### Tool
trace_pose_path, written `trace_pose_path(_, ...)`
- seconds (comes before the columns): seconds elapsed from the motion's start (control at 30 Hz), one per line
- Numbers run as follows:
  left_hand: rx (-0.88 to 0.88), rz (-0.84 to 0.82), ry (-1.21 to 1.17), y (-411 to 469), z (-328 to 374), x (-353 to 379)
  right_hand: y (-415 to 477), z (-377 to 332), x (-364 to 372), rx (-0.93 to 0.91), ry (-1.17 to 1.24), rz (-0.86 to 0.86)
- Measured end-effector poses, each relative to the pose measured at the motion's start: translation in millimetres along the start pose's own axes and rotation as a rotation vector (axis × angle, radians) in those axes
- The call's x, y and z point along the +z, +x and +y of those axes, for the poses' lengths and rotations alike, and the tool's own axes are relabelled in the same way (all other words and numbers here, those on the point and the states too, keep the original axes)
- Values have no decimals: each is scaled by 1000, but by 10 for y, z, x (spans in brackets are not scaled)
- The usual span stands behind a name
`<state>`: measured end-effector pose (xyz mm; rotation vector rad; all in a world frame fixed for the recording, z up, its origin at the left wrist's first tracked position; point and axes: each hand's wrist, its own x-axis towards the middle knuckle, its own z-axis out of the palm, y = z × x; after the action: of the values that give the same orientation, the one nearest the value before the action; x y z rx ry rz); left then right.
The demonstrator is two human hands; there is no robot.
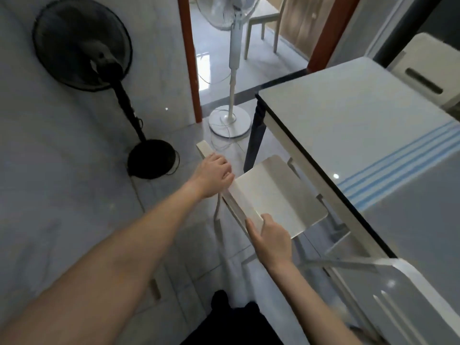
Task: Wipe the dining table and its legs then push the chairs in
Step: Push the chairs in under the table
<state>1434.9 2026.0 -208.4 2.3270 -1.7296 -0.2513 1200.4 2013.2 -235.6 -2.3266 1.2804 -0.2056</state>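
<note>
A cream chair (278, 192) stands at the side of the glossy white dining table (336, 125), its seat partly under the table's edge. My left hand (214, 176) grips the top rail of the chair's back near its far end. My right hand (270, 235) holds the near end of the same rail, thumb along the back. A white cloth with blue stripes (403, 168) lies flat on the tabletop at the right. One dark table leg (254, 143) shows beyond the chair.
A black standing fan (99, 70) is by the wall at the left. A white standing fan (230, 95) stands in the doorway, its cord on the floor. Another chair's back (408, 302) is at the lower right, one more chair (433, 75) across the table.
</note>
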Motion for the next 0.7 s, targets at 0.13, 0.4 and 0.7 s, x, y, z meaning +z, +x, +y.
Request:
trace_pose_path(0.13,96,63,96,172,-195,64,12,-30,3,-8,-70,57)
trace_pose_path(0.4,347,120,123,511,-471,117,-10,-29,55,10,-167,152)
trace_pose_path(0.7,385,143,156,828,-602,183,192,-33,68,86,-204,182)
